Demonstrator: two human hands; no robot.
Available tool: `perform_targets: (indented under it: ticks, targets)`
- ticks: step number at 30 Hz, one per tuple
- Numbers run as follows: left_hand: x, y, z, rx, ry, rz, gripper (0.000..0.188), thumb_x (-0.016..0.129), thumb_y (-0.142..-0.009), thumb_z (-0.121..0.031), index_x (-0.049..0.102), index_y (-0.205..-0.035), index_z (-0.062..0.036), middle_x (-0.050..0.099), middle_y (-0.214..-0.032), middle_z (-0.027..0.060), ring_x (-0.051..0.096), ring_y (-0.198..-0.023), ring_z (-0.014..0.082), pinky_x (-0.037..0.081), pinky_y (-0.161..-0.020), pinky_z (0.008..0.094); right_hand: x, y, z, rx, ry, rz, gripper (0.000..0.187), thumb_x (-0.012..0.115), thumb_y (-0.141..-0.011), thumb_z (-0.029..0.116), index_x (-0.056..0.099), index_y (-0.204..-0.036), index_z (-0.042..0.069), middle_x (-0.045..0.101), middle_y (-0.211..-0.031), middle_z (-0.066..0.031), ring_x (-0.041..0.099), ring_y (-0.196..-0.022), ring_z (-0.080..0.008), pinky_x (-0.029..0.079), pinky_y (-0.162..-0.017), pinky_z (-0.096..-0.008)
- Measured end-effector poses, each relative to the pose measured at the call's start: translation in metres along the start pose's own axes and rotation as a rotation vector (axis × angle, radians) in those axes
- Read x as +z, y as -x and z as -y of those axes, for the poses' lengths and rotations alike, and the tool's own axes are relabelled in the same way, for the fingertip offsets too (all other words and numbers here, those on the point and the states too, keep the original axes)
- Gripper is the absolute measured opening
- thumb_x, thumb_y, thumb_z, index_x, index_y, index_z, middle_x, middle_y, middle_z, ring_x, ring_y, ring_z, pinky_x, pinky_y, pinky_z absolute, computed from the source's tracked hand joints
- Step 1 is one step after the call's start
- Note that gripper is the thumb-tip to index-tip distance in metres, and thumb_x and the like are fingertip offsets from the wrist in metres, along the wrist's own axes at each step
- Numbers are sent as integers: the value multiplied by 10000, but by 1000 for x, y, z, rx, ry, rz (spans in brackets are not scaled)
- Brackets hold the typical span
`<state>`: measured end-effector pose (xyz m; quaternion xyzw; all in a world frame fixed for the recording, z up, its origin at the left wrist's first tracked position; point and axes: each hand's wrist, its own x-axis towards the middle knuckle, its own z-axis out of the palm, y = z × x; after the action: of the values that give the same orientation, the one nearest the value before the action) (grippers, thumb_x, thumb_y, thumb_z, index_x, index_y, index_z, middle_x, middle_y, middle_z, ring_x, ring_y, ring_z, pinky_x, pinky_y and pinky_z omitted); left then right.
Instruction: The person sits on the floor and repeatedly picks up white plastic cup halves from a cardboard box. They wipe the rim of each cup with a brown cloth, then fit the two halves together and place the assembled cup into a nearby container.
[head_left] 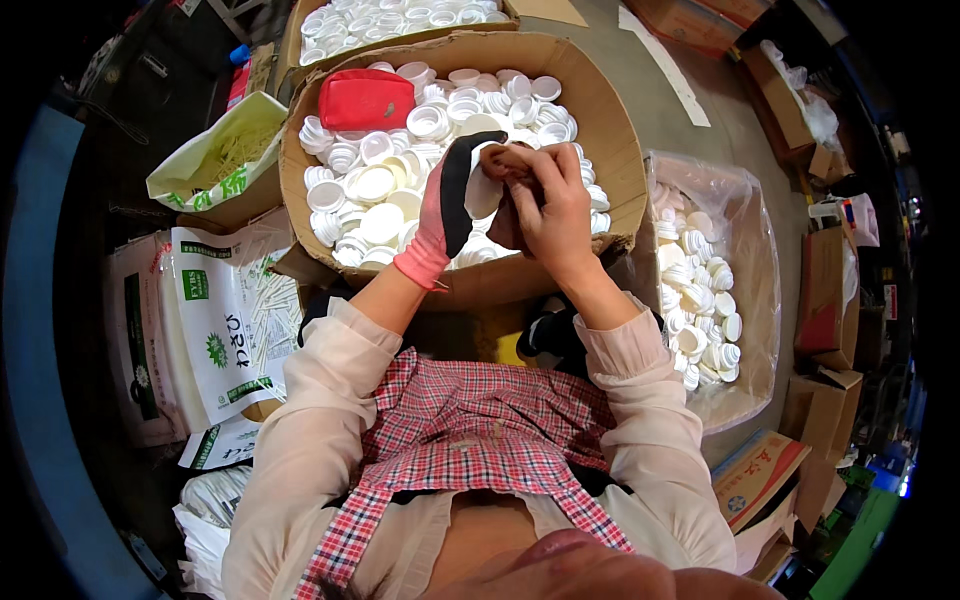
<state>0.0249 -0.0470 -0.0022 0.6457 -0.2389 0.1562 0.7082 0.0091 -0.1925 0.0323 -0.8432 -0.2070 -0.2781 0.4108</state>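
Note:
My left hand (447, 205), in a pink and black work glove, grips a white round plastic lid (482, 192), seen partly edge-on. My right hand (552, 205) is bare and pinches a crumpled brown cloth (508, 232) against the far side of the lid. Both hands are held over the near part of a large cardboard box (610, 120) full of loose white lids (382, 222). A red zip pouch (366, 100) rests on the lids at the box's far left.
To the right stands a plastic-lined box (745, 330) with more white lids. A bag of pale strips (235, 155) and printed white sacks (215, 320) are at the left. Another box of lids (400, 20) sits beyond, and cardboard boxes (765, 475) line the right side.

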Motion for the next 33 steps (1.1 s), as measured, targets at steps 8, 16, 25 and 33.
perform_targets:
  ticks: [8,16,25,33]
  targets:
    - [20,6,29,-183,209,86,337,467,-901,-96,544,-1215,0,598,-1140,98,566,-1054,178,438,-925,287,-10,10,-20,-281,31,-64,465,661,-728,-27,617,-1170,114,541,-992,-126,613,-844,-317,514,-697,-366]
    - [23,-19,85,-348,-18,133,419,365,-1013,-295,517,-1259,8,578,-1201,147,540,-1117,225,393,-978,309,-25,21,-96,360,67,124,235,669,-785,136,649,-978,3,604,-885,-143,602,-844,-292,467,-780,-349]
    - [-51,-15,119,-767,-1332,633,546,642,-826,-413,540,-1213,-41,607,-1194,157,550,-1157,314,441,-977,387,-39,21,-105,427,-7,185,281,678,-782,172,660,-1032,46,596,-941,-158,590,-897,-332,463,-787,-378]
    - [-58,-3,86,-566,-1010,393,344,713,-769,-226,648,-1029,-9,658,-1073,169,631,-971,314,486,-853,386,-25,25,-103,506,-236,280,330,686,-817,194,627,-1083,8,626,-990,-148,608,-915,-264,465,-836,-341]
